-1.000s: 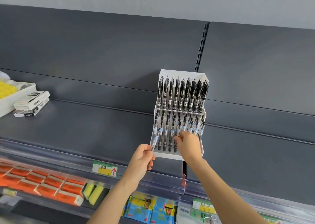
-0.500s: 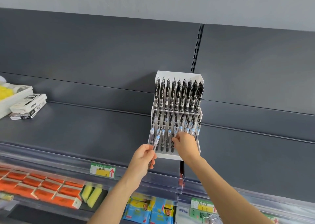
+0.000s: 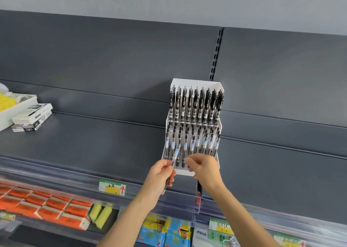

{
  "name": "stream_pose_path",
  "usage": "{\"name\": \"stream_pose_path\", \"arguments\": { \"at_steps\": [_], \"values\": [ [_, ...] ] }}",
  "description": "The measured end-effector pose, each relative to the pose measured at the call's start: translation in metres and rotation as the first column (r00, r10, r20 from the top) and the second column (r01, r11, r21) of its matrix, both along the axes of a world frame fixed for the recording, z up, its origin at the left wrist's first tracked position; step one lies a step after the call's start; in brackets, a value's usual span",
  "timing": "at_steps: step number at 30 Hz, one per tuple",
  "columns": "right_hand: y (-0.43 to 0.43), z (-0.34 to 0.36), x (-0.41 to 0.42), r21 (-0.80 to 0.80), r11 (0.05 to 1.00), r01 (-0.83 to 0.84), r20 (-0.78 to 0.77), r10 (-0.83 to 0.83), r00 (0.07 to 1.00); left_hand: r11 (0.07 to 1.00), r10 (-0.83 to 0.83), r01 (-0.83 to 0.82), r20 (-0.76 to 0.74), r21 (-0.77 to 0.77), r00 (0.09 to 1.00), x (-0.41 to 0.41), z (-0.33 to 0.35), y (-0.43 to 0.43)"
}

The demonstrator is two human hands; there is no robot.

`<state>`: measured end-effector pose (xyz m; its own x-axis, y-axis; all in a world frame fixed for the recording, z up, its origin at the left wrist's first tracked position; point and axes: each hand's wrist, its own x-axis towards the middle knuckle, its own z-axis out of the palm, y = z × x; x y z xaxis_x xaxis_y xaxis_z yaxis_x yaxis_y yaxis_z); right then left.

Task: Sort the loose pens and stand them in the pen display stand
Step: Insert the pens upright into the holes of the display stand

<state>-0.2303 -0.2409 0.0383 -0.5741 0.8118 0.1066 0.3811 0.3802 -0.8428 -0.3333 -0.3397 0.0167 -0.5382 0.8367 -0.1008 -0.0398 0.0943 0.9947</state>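
**Light, slick pen in a low grip — tight row ahead**

Just below the middle of the frame, the left hand (image 3: 161, 177) pinches a loose pen (image 3: 176, 152) between its thumb and curled fingers, holding the lower half. The upper end tilts up and to the right, across the lower left corner of the white pen display stand (image 3: 197, 81). The right hand (image 3: 206, 169) is at the stand's base, fingers curled toward the front-row pens (image 3: 204, 143). I cannot tell whether they pinch one, because the fingertips blur into the barrels.

The pen looks light, stiff and smooth, so it is probably slippery. A hold nearer mid-barrel should steer the end better. The rows are packed close, so knocking a neighbouring pen is the likely mishap, and the thin stand may slide unless it is steadied.

The dark shelf (image 3: 93, 139) has open room left and right of the stand. The clear rail (image 3: 75, 175) along its front edge runs just under both hands — the pen's lower end hangs in front of it.
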Motion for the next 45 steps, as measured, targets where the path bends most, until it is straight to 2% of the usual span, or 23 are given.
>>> {"name": "stream_pose_path", "arguments": {
  "at_steps": [3, 6, 8, 9, 10, 11, 12, 13, 14, 16, 19, 22, 27, 29, 36, 45],
  "values": [
    [-0.007, 0.006, -0.002, -0.01, 0.996, -0.089, -0.021, 0.089, 0.996, 1.0, -0.01, 0.01, 0.022, 0.006, 1.0, 0.006, 0.0, 0.006],
    [-0.006, 0.005, -0.002, -0.004, 0.996, -0.085, -0.017, 0.085, 0.996, 0.999, -0.036, 0.035, -0.017, -0.017, 0.999, 0.011, 0.0, 0.013],
    [-0.003, 0.002, 0.002, -0.002, 0.999, -0.052, 0.0, 0.052, 0.999, 0.998, -0.045, 0.037, -0.155, -0.053, 0.987, 0.012, -0.002, 0.016],
    [-0.001, 0.001, 0.004, -0.013, 1.0, -0.025, -0.003, 0.025, 1.0, 0.996, -0.04, 0.012, -0.321, -0.087, 0.946, 0.009, -0.004, 0.017],
    [0.001, 0.001, 0.007, -0.027, 1.0, 0.013, -0.018, -0.013, 1.0, 0.992, -0.039, -0.034, -0.54, -0.124, 0.841, 0.004, -0.008, 0.018],
    [0.005, 0.002, 0.01, -0.04, 0.997, 0.06, -0.037, -0.061, 0.997, 0.985, -0.06, -0.08, -0.735, -0.153, 0.676, -0.002, -0.012, 0.019],
    [0.01, 0.003, 0.013, -0.043, 0.993, 0.107, -0.058, -0.109, 0.992, 0.979, -0.09, -0.114, -0.853, -0.171, 0.513, -0.007, -0.015, 0.019],
    [0.016, 0.004, 0.017, -0.034, 0.988, 0.15, -0.074, -0.152, 0.986, 0.972, -0.125, -0.135, -0.905, -0.195, 0.407, -0.012, -0.018, 0.018],
    [0.021, 0.005, 0.02, -0.013, 0.982, 0.191, -0.088, -0.191, 0.978, 0.961, -0.172, -0.145, -0.922, -0.234, 0.347, -0.016, -0.021, 0.018],
    [0.029, 0.009, 0.023, 0.03, 0.966, 0.258, -0.111, -0.253, 0.961, 0.95, -0.227, -0.142, -0.926, -0.28, 0.302, -0.019, -0.025, 0.018],
    [0.034, 0.013, 0.019, 0.07, 0.956, 0.286, -0.149, -0.274, 0.95, 0.952, -0.228, -0.133, -0.927, -0.277, 0.3, -0.019, -0.029, 0.019],
    [0.034, 0.014, 0.01, 0.139, 0.955, 0.262, -0.124, -0.245, 0.961, 0.954, -0.219, -0.128, -0.923, -0.271, 0.316, -0.021, -0.029, 0.019],
    [0.035, 0.001, 0.0, 0.232, 0.957, 0.172, 0.112, -0.202, 0.973, 0.951, -0.219, -0.143, -0.922, -0.275, 0.319, -0.022, -0.03, 0.018],
    [0.034, -0.005, -0.001, 0.233, 0.96, 0.153, 0.154, -0.192, 0.969, 0.951, -0.219, -0.142, -0.921, -0.275, 0.322, -0.022, -0.03, 0.018],
    [0.032, -0.008, -0.003, 0.296, 0.95, 0.101, 0.193, -0.163, 0.968, 0.955, -0.206, -0.137, -0.921, -0.263, 0.33, -0.024, -0.03, 0.02],
    [0.03, -0.01, -0.002, 0.253, 0.957, 0.141, 0.142, -0.181, 0.973, 0.956, -0.205, -0.134, -0.922, -0.261, 0.329, -0.026, -0.032, 0.022]
  ]
}}
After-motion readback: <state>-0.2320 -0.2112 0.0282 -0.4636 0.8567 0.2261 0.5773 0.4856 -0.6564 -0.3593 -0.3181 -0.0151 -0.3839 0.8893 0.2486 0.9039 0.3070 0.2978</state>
